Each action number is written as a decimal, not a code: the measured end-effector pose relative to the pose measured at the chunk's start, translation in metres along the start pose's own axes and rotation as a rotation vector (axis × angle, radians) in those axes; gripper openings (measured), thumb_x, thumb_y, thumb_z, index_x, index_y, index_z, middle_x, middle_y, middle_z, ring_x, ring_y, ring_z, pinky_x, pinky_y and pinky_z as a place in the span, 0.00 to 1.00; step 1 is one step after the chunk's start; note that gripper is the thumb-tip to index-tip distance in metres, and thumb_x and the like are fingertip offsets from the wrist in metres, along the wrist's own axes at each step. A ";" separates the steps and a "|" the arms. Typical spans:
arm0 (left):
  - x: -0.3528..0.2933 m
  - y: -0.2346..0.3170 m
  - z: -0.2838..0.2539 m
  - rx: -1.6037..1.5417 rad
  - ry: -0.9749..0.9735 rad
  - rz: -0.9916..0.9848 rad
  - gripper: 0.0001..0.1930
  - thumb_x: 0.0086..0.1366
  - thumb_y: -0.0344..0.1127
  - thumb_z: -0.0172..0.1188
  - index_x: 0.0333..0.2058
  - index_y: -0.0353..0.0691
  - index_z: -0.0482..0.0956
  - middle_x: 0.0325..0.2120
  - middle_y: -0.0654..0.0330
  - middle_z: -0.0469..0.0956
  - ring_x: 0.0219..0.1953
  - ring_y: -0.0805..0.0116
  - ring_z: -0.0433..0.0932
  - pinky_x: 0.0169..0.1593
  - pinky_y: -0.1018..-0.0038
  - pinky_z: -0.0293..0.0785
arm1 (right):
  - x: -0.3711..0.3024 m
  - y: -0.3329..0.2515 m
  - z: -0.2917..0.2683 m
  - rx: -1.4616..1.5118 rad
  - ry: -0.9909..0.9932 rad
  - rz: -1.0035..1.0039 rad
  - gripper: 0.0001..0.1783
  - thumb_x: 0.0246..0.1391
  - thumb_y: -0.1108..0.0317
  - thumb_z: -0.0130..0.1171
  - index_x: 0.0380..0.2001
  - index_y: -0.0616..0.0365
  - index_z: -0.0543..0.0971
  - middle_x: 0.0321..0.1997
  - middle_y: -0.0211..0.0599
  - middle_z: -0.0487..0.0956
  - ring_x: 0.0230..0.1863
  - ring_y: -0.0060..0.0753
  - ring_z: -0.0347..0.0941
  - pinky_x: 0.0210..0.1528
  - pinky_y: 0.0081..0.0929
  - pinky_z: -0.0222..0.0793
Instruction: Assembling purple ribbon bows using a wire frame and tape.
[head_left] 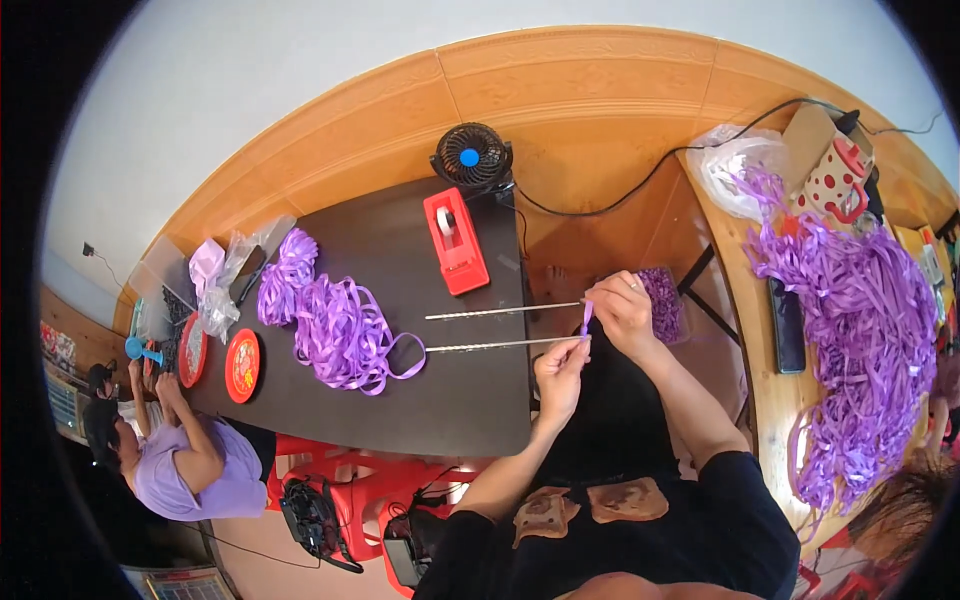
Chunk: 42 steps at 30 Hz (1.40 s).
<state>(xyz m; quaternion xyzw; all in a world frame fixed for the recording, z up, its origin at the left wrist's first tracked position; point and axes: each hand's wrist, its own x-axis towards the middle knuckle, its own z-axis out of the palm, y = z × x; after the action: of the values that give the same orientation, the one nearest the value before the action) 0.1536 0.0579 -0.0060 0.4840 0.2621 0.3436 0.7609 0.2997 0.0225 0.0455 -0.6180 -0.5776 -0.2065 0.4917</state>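
Two thin metal rods (480, 347) reach out side by side past the right edge of the dark table. A short length of purple ribbon (587, 318) spans their free ends. My left hand (560, 378) is closed in a pinch on the ribbon at the nearer rod's tip. At the farther rod's tip, my right hand (620, 308) pinches the ribbon too, its fingers partly hiding it. A loose heap of purple ribbon (345, 335) lies on the table to the left, with one loop reaching the nearer rod.
A red tape dispenser (456, 245) and black fan (472, 158) stand on the dark table (450, 415). Below my right hand sits a bin of purple pieces (662, 300). More ribbon (850, 320) covers the wooden table at right, beside a phone (787, 325). Another person (205, 460) works at far left.
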 end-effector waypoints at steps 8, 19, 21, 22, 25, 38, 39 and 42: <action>0.013 -0.009 -0.007 -0.118 0.033 0.104 0.08 0.62 0.25 0.55 0.40 0.34 0.77 0.34 0.63 0.75 0.32 0.79 0.72 0.36 0.83 0.70 | 0.018 0.014 0.026 0.169 -0.075 -0.002 0.09 0.33 0.80 0.62 0.24 0.61 0.78 0.30 0.36 0.78 0.32 0.38 0.73 0.34 0.31 0.66; 0.016 -0.009 0.007 -0.321 0.218 0.171 0.06 0.63 0.28 0.56 0.38 0.34 0.77 0.32 0.63 0.78 0.33 0.79 0.73 0.40 0.81 0.70 | 0.000 0.007 0.063 0.420 -0.056 0.213 0.09 0.36 0.81 0.62 0.26 0.63 0.79 0.29 0.37 0.79 0.31 0.37 0.73 0.33 0.28 0.68; 0.012 -0.007 0.008 -0.313 0.238 0.145 0.06 0.63 0.28 0.56 0.38 0.34 0.77 0.32 0.63 0.78 0.33 0.79 0.73 0.41 0.81 0.70 | -0.009 0.006 0.066 0.430 -0.056 0.214 0.09 0.36 0.80 0.63 0.27 0.63 0.79 0.30 0.38 0.79 0.32 0.36 0.73 0.33 0.27 0.68; 0.010 -0.006 0.009 -0.303 0.261 0.117 0.06 0.63 0.28 0.56 0.38 0.34 0.77 0.31 0.63 0.78 0.33 0.78 0.73 0.42 0.81 0.70 | -0.015 0.003 0.065 0.511 -0.079 0.330 0.07 0.39 0.80 0.60 0.27 0.63 0.78 0.29 0.38 0.78 0.33 0.36 0.73 0.35 0.27 0.67; -0.001 -0.011 0.004 -0.265 0.224 0.133 0.06 0.62 0.27 0.57 0.37 0.34 0.78 0.31 0.64 0.78 0.34 0.78 0.74 0.43 0.81 0.69 | -0.037 -0.002 0.071 0.642 -0.085 0.495 0.04 0.45 0.80 0.58 0.28 0.64 0.78 0.29 0.37 0.77 0.34 0.32 0.72 0.37 0.25 0.67; -0.091 0.006 -0.040 -0.132 -0.019 -0.141 0.09 0.62 0.30 0.57 0.40 0.35 0.79 0.33 0.62 0.79 0.35 0.75 0.75 0.43 0.79 0.69 | -0.128 -0.049 0.065 0.838 -0.146 0.983 0.02 0.47 0.77 0.60 0.27 0.62 0.78 0.24 0.26 0.77 0.25 0.14 0.69 0.29 0.15 0.66; -0.095 0.007 -0.044 -0.135 -0.040 -0.200 0.09 0.62 0.30 0.56 0.40 0.35 0.79 0.34 0.62 0.79 0.35 0.74 0.75 0.43 0.79 0.69 | -0.136 -0.058 0.060 0.910 -0.136 1.017 0.02 0.47 0.77 0.60 0.27 0.62 0.78 0.24 0.25 0.77 0.25 0.14 0.68 0.28 0.15 0.66; -0.105 0.017 -0.051 -0.185 -0.065 -0.288 0.10 0.63 0.31 0.55 0.41 0.35 0.78 0.34 0.60 0.79 0.35 0.72 0.75 0.42 0.77 0.68 | -0.156 -0.087 0.039 0.874 -0.198 1.112 0.03 0.49 0.81 0.55 0.24 0.63 0.76 0.23 0.27 0.75 0.25 0.16 0.69 0.27 0.17 0.67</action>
<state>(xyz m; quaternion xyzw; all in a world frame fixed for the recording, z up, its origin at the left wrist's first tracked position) 0.0460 0.0091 -0.0033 0.3802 0.2710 0.2378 0.8517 0.1695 -0.0371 -0.0675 -0.5832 -0.2489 0.3824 0.6721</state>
